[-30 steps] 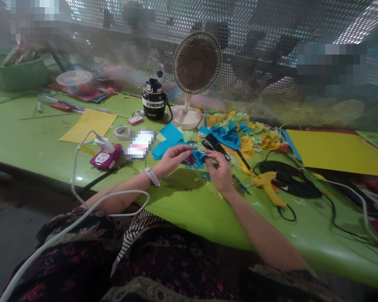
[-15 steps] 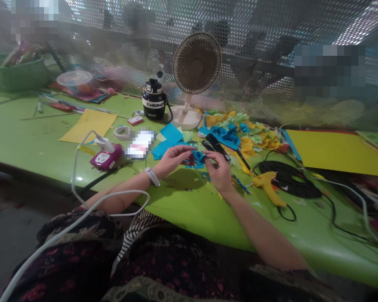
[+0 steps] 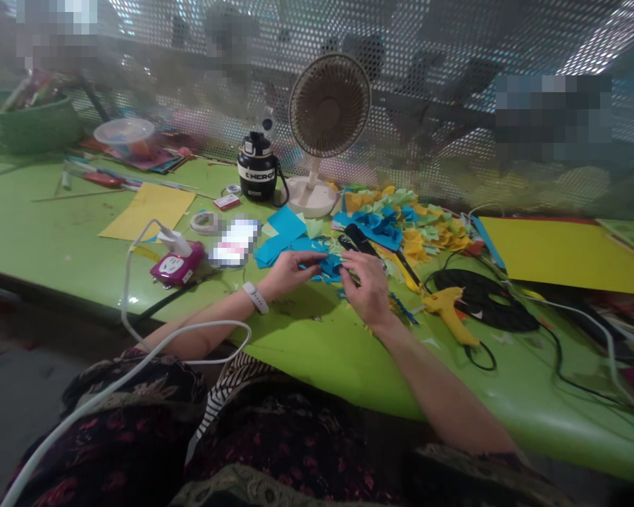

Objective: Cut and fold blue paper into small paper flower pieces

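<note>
The left hand [image 3: 290, 274] and right hand [image 3: 367, 289] are apart, low over the table, with a crumpled blue paper scrap [image 3: 330, 266] in the gap between them. The fresh change is small: the left hand has flattened out and dropped a little toward the scrap, and the fingers [image 3: 356, 264] of the right hand have spread from their earlier pinch. The scrap sits just beside the left fingertips, but neither hand clearly clamps it, and I cannot tell whether either is gripping anything.

A white watch band [image 3: 254, 297] circles the left wrist. Just beyond the right hand lies a slim black tool [image 3: 362, 239], too blurred to name. Flat teal paper pieces [image 3: 285, 241] lie left of the blue scrap, and a heap of cut yellow, green and blue paper shapes [image 3: 417, 225] spreads to the far right.

To the right stands a yellow hot glue gun [image 3: 449, 313] beside a coiled black cable [image 3: 480, 310]. On the left sit a magenta power socket [image 3: 172, 266] and a white tape roll [image 3: 206, 223], and a pale yellow card [image 3: 148, 210] lies farther left on the green table [image 3: 317, 373]. At the far edge stand a black insulated bottle [image 3: 256, 169] and a cream desk fan [image 3: 327, 105].
</note>
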Tool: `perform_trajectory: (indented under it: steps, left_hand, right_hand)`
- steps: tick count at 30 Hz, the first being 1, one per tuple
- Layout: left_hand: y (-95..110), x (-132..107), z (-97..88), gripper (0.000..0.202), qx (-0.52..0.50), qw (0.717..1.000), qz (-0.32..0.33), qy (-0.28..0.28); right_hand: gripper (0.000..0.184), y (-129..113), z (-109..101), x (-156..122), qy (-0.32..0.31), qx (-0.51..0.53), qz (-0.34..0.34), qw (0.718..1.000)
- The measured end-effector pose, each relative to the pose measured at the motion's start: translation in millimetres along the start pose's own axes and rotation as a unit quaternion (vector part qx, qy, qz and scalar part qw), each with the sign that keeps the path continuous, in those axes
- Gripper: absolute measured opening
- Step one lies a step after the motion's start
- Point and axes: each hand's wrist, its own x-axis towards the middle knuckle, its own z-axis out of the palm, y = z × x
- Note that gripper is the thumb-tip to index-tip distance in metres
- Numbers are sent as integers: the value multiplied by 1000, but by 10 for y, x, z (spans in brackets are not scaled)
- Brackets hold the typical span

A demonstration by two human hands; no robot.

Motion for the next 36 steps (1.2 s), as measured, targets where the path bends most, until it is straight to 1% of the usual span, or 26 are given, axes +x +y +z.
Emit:
perform_trajectory:
  steps: [4, 7, 10, 13, 15, 17, 18, 20, 21, 23, 25, 27, 32, 36]
  left_hand:
    - [5, 4, -7, 21, 40, 999, 26, 14]
    - [-13, 12, -16, 28, 71, 996, 49, -6]
    - [-38, 15, -22, 31, 105, 992, 70, -30]
    - [-51, 18, -24, 28, 102, 993, 59, -29]
    - [-46, 23, -26, 27, 54, 998, 23, -30]
    - [-27, 30, -28, 28, -26, 999, -24, -32]
    - [-16, 34, -30, 29, -67, 996, -46, -32]
    - [7, 38, -35, 31, -131, 988, -73, -28]
    - [15, 39, -36, 32, -150, 985, -79, -28]
    - [23, 39, -38, 34, -172, 981, -81, -33]
    - [19, 38, -38, 35, -181, 980, -79, -40]
    - [12, 38, -36, 37, -181, 979, -81, -45]
    - [16, 35, -35, 45, -167, 981, -83, -48]
    - [20, 35, -29, 42, -162, 983, -74, -46]
  right_hand:
    - [10, -17, -11, 11, -4, -14, -16, 1000]
    - [11, -33, -13, 15, -12, -19, -43, 999]
    - [13, -47, -12, 14, -29, -19, -44, 998]
    - [12, -74, -24, 20, -31, -2, -35, 999]
    - [11, -92, -42, 30, -11, 32, -4, 999]
    - [15, -94, -62, 43, 23, 95, 71, 993]
    - [17, -87, -70, 50, 39, 137, 121, 982]
    - [20, -62, -79, 65, 56, 218, 216, 950]
    - [21, -50, -80, 72, 56, 250, 252, 933]
    - [23, -42, -79, 86, 48, 292, 301, 906]
    - [24, -62, -76, 98, 37, 315, 327, 890]
    - [26, -99, -77, 108, 26, 327, 339, 882]
    - [27, -153, -81, 108, 10, 333, 348, 876]
    - [25, -138, -78, 86, -7, 340, 349, 873]
